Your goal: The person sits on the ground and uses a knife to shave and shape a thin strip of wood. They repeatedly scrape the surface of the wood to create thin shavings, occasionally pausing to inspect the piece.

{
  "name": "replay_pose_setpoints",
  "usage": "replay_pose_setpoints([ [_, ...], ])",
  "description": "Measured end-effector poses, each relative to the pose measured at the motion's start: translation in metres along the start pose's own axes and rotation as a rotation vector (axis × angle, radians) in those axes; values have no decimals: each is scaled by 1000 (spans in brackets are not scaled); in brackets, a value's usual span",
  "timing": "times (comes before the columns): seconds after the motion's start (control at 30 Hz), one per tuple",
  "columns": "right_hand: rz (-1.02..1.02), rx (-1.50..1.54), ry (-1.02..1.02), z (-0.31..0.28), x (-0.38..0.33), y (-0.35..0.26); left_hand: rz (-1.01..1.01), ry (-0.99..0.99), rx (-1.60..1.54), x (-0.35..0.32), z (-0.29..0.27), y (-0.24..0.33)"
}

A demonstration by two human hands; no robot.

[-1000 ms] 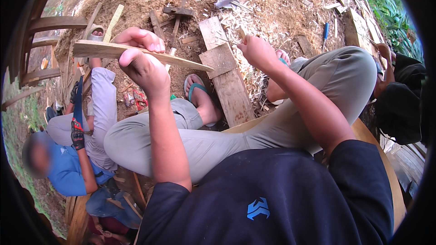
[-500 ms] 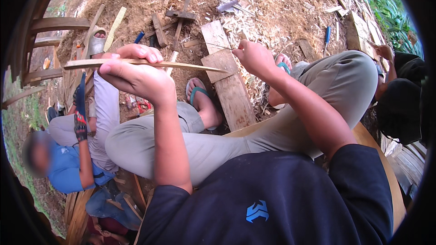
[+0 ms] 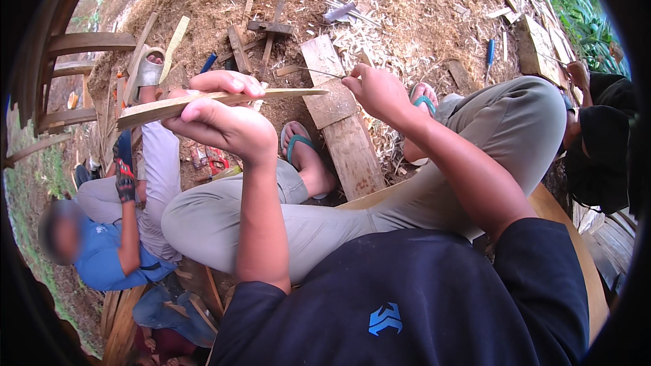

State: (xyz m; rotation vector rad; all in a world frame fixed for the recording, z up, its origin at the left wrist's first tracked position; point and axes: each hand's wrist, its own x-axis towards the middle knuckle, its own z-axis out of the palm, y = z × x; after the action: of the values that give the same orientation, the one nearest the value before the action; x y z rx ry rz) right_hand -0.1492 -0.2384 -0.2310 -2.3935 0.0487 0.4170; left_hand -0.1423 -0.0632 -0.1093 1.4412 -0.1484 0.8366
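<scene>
Pinched between the thumb and fingers of my left hand [image 3: 227, 118] is a pale wooden strip [image 3: 146, 112], broad at its left end and tapering to a thin tip on the right. My right hand [image 3: 376, 88] is closed around a thin-bladed tool [image 3: 319, 71], probably a knife seen edge-on; its handle is hidden in the fist. The blade points left, just above the strip's tip and apart from it. Below both lies a short wooden block [image 3: 329, 103] on a longer plank [image 3: 352, 156] between my sandalled feet.
A wooden mallet [image 3: 270, 28] and several offcuts lie ahead among wood shavings [image 3: 393, 20]. A blue-handled tool [image 3: 489, 53] stands at the right. A co-worker in a blue shirt [image 3: 108, 251] sits at the left, near a wooden frame [image 3: 88, 42]. Another person [image 3: 603, 163] is at the right edge.
My left hand has shifted slightly right and turned the strip, so more of its broad face shows. Its tip sits a little further left and higher. My right hand has barely moved.
</scene>
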Motion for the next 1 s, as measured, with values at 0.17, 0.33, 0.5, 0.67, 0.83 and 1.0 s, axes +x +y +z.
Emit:
replay_pose_setpoints([
  [0.17, -20, 61, -85, 7, -1, 2, -86, -231, -165, 2, -11, -8],
  [0.33, 20, -5, -321, 15, -6, 3, -166, -338, -247, 7, -20, -6],
  [0.5, -11, -19, -325, 15, -8, 2, -135, -214, -163, 17, -15, 11],
  [0.67, -26, -36, -321, 11, -10, -3, -135, -244, -283, 22, -19, 12],
  [0.83, -96, -14, -176, 17, -8, 1, -55, -214, -341, 26, -24, 16],
  [1.0, -43, 1, -117, 32, -4, 12, -58, -209, -310, 25, -29, 12],
])
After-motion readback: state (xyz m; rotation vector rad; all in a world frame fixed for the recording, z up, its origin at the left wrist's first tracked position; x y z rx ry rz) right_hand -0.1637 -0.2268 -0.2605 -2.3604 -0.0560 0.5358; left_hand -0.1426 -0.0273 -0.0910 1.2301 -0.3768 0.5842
